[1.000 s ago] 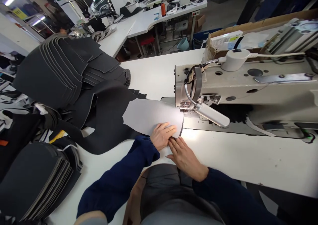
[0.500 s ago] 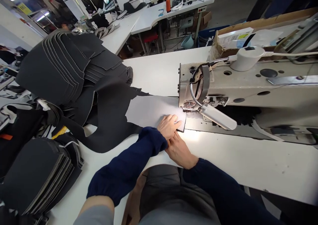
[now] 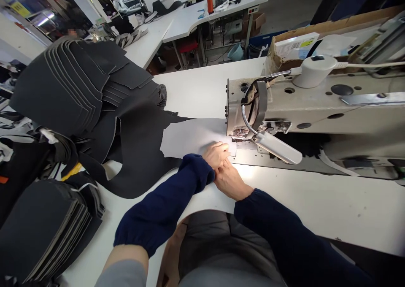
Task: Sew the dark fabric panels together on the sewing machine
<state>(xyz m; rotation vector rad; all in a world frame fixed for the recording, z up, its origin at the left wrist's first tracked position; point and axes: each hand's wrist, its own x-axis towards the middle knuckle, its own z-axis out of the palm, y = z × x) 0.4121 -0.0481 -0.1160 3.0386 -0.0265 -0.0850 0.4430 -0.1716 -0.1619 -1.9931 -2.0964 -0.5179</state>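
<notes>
From where I stand, both bare hands are together at the near edge of a light grey piece [image 3: 186, 138], close to the head of a sewing machine [image 3: 316, 114]. The left hand [image 3: 216, 154] rests on that edge with its fingers bent; I cannot tell whether they pinch the material or only press on it. The right hand [image 3: 231, 178] sits just nearer the body, its fingers tucked up against the left one's. Its fingertips are hidden, so I cannot say whether they grasp anything.

The grey piece spreads out to the left of the grip and beyond it, lying flat, its right end reaching the machine head. A small lamp [image 3: 278, 147], just right of the hands, throws a bright patch beside them on the white table [image 3: 300, 202]. A white round unit [image 3: 314, 71] sits on top of the machine, beyond the grip and to the right, with a cardboard box [image 3: 363, 21] behind it.

Left of the hands, past the grey piece, a sheet of dark material [image 3: 142, 139] lies in loose folds. Farther left and beyond is a big fanned pile of dark panels [image 3: 63, 84]; well to the left and nearer the body is another stack [image 3: 38, 223]. Far beyond the grip, an orange spool [image 3: 210, 4] stands on another bench.
</notes>
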